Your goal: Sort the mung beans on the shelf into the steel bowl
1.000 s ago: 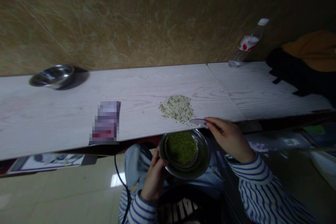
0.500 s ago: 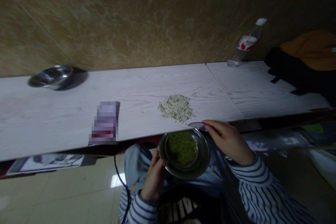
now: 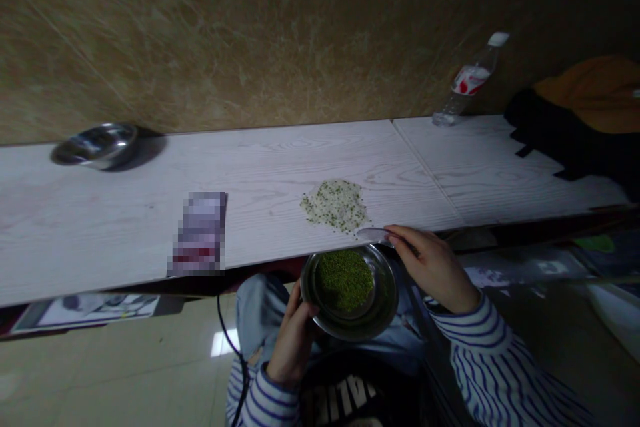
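My left hand (image 3: 296, 340) grips the left rim of a steel bowl (image 3: 387, 310), thumb on the rim. The bowl sits over my lap, just below the table's front edge, and holds green mung beans (image 3: 345, 280). My right hand (image 3: 434, 267) is closed on a thin, pale, spoon-like piece (image 3: 374, 234); its exact kind is unclear. That piece lies at the table edge, above the bowl's far rim and close to the near right side of a pile of white grains mixed with green beans (image 3: 336, 205).
A second steel bowl (image 3: 97, 147) stands at the back left of the white table (image 3: 250, 173). A blurred-out phone-like slab (image 3: 200, 233) lies left, a black cable (image 3: 230, 333) hanging below it. At the back right are a plastic bottle (image 3: 470, 80) and a black-and-orange cloth item (image 3: 580, 107).
My right hand lowered the spoon-like piece toward the bowl's far rim, then lifted it slightly back to the table edge. My left hand and the bowl stayed nearly still.
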